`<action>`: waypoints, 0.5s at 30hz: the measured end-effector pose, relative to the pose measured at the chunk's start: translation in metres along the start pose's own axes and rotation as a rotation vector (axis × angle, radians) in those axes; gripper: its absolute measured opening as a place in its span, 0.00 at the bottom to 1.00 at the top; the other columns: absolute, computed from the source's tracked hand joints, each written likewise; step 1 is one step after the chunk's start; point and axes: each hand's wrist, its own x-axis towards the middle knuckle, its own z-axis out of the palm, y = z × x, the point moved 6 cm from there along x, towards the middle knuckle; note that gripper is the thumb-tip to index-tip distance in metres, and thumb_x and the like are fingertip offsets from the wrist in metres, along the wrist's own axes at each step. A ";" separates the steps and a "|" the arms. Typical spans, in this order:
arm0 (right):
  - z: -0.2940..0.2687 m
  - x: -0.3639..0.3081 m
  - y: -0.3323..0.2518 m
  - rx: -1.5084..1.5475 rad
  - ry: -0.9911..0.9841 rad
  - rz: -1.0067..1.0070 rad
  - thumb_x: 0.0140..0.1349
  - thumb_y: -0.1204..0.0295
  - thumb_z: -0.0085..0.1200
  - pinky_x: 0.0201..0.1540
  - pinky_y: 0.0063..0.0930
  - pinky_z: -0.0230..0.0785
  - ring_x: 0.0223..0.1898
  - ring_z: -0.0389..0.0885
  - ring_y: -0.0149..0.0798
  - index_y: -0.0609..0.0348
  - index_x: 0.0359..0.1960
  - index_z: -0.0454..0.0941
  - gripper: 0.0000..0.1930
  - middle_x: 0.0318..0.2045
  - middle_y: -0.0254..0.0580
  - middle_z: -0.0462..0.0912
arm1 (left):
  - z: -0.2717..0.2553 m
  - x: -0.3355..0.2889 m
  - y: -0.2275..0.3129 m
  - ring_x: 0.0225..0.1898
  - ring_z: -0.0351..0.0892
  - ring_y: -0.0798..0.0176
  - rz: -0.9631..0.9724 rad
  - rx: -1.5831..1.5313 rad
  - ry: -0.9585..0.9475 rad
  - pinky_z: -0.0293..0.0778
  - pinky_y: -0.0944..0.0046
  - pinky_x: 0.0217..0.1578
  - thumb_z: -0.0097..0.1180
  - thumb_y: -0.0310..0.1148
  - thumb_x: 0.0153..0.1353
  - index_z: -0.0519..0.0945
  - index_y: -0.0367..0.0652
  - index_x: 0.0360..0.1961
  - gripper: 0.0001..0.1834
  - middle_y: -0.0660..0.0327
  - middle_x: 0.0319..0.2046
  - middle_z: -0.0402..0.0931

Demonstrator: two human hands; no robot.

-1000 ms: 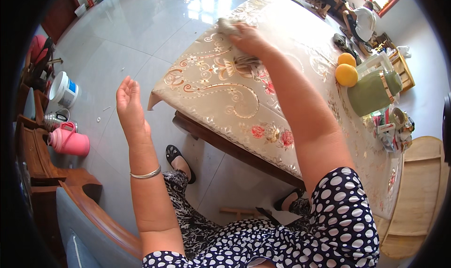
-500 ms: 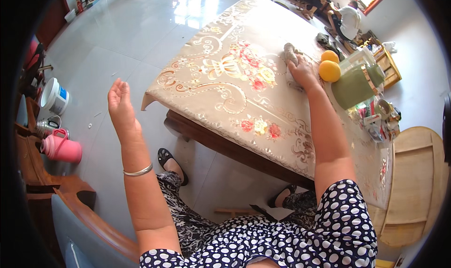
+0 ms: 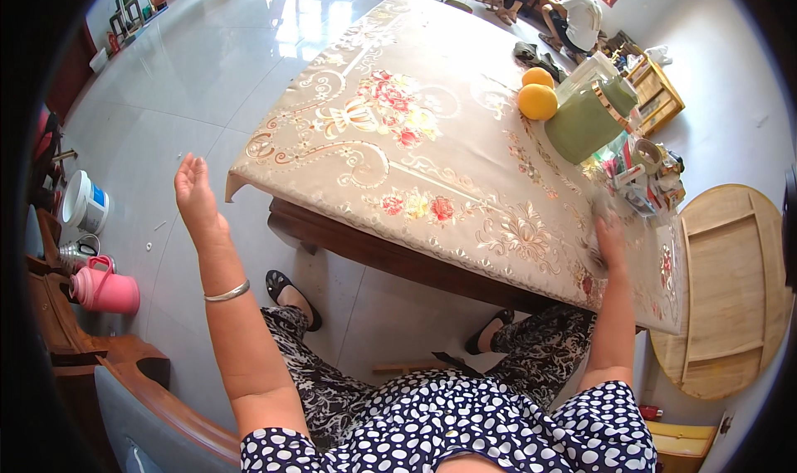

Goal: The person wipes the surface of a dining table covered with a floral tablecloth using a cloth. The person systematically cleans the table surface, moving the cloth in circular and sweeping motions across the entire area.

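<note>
Grey cloth (image 3: 594,256) beneath the right hand (image 3: 612,239), at the near right part of the table (image 3: 374,245)

The cloth lies on the patterned tablecloth (image 3: 465,133) toward its right end, on the person's side, with the right hand over it. Those fingers seem to be grasping the bunched fabric, though blur hides how each one curls. The left hand (image 3: 198,195) is raised well apart from the table, over the floor (image 3: 178,265), its fingers stretched out and released, holding nothing.

The step in hand looks like wiping the tablecloth, here on the stretch just short of a clutter of small packets (image 3: 667,185). Farther back stand a green jug (image 3: 589,120) and two orange fruits (image 3: 538,102).

The next move calls, I judge, for even, flat pressure and a path that skirts the clutter. A hard pull near the edge might drag the tablecloth; the free left hand could pin it down
</note>
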 end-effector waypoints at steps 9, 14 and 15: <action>-0.016 -0.011 0.045 0.000 0.036 0.022 0.58 0.63 0.51 0.57 0.40 0.62 0.52 0.72 0.55 0.65 0.50 0.74 0.22 0.49 0.60 0.75 | -0.013 -0.001 0.011 0.61 0.63 0.61 0.010 0.012 0.056 0.57 0.62 0.61 0.53 0.36 0.63 0.67 0.36 0.57 0.24 0.52 0.57 0.66; 0.029 -0.005 -0.096 0.033 -0.081 -0.179 0.58 0.65 0.51 0.63 0.41 0.55 0.58 0.66 0.55 0.68 0.54 0.69 0.25 0.55 0.58 0.70 | -0.008 -0.001 0.010 0.60 0.64 0.61 0.010 0.013 0.041 0.58 0.63 0.60 0.53 0.36 0.63 0.67 0.35 0.57 0.24 0.53 0.56 0.67; 0.039 -0.001 -0.120 0.077 -0.134 -0.233 0.58 0.65 0.50 0.63 0.40 0.54 0.59 0.64 0.54 0.67 0.55 0.69 0.25 0.57 0.57 0.69 | -0.007 -0.001 0.010 0.59 0.65 0.61 0.006 0.013 0.033 0.58 0.63 0.60 0.54 0.36 0.63 0.67 0.35 0.57 0.24 0.53 0.56 0.68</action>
